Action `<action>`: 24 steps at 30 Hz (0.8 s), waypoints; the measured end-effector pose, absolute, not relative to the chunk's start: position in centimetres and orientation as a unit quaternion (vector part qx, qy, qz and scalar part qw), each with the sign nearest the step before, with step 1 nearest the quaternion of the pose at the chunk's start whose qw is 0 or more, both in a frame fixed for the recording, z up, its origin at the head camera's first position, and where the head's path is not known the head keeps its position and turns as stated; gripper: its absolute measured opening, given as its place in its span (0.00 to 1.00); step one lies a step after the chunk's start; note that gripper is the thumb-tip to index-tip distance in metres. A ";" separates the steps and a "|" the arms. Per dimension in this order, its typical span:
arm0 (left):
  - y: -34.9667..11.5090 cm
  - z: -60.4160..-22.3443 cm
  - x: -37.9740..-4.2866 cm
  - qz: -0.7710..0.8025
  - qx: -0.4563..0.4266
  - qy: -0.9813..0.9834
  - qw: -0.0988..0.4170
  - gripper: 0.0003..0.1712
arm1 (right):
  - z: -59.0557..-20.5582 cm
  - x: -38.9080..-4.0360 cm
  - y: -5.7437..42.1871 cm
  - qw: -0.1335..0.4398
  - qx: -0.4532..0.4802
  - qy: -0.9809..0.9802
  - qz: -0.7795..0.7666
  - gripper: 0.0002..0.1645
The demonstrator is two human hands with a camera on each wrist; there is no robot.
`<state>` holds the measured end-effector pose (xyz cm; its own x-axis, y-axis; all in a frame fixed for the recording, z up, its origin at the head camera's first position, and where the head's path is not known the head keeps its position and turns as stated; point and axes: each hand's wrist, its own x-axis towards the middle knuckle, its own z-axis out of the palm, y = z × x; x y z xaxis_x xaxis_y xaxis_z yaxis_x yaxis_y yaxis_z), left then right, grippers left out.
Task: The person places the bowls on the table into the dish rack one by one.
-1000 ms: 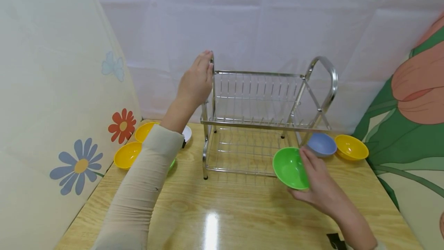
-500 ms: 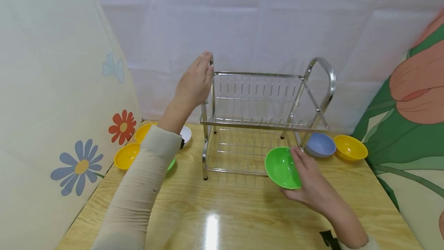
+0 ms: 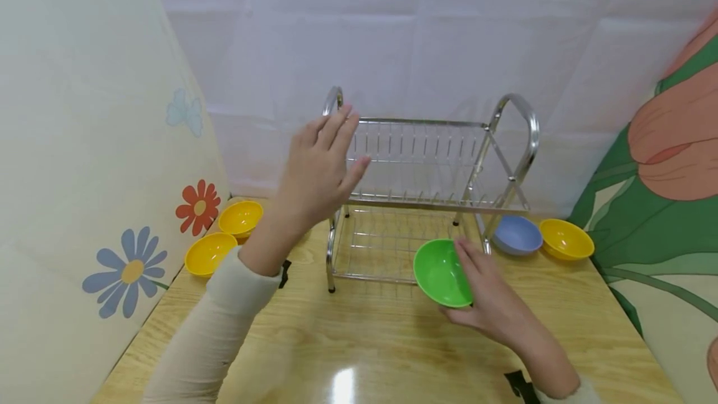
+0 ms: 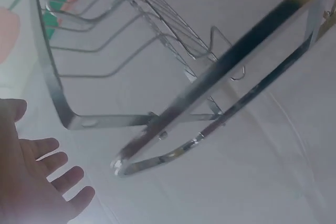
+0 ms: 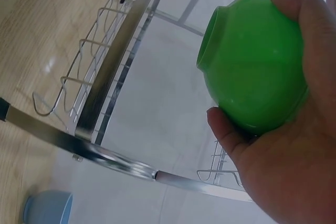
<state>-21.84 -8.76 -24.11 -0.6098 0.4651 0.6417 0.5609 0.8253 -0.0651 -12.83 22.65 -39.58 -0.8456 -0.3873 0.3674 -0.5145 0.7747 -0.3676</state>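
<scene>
In the head view my right hand (image 3: 493,295) grips a green bowl (image 3: 440,272) by its right side, the hollow tilted up toward the camera. It is held before the lower tier of a two-tier metal dish rack (image 3: 415,207). The right wrist view shows the bowl's rounded outside (image 5: 257,61) and foot ring, with thumb and fingers around it. My left hand (image 3: 320,170) is raised in front of the rack's left end, fingers straight and thumb spread. In the left wrist view that hand (image 4: 31,182) is apart from the rack's side frame (image 4: 173,114) and holds nothing.
Two yellow bowls, one (image 3: 241,217) behind the other (image 3: 210,254), stand on the table's left. Right of the rack are a blue bowl (image 3: 517,234) and a yellow bowl (image 3: 566,239). A white cloth wall (image 3: 381,30) rises behind, with floral panels at the sides.
My left hand has come off the rack's left upright, moving down and toward the camera with fingers spreading. My right hand has carried the green bowl leftward along the rack's front.
</scene>
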 end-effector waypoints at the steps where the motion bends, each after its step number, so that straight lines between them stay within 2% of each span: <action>1: -8.6 -24.6 -21.1 -0.082 -0.305 -0.880 0.356 0.39 | -39.6 -12.8 22.5 0.134 0.242 -0.932 0.235 0.70; 4: -8.3 -26.1 -19.1 -0.113 -0.351 -0.842 0.393 0.39 | -39.6 -12.9 22.1 0.131 0.244 -0.930 0.241 0.71; 7: -8.0 -27.8 -17.5 -0.133 -0.380 -0.825 0.396 0.39 | -39.6 -12.8 21.7 0.131 0.245 -0.929 0.245 0.72; 14: -7.7 -31.7 -14.8 -0.143 -0.398 -0.851 0.310 0.42 | -39.5 -12.8 20.8 0.134 0.256 -0.925 0.245 0.73; 24: -7.3 -35.2 -13.9 -0.134 -0.394 -0.882 0.219 0.46 | -39.6 -12.6 19.9 0.164 0.281 -0.919 0.223 0.74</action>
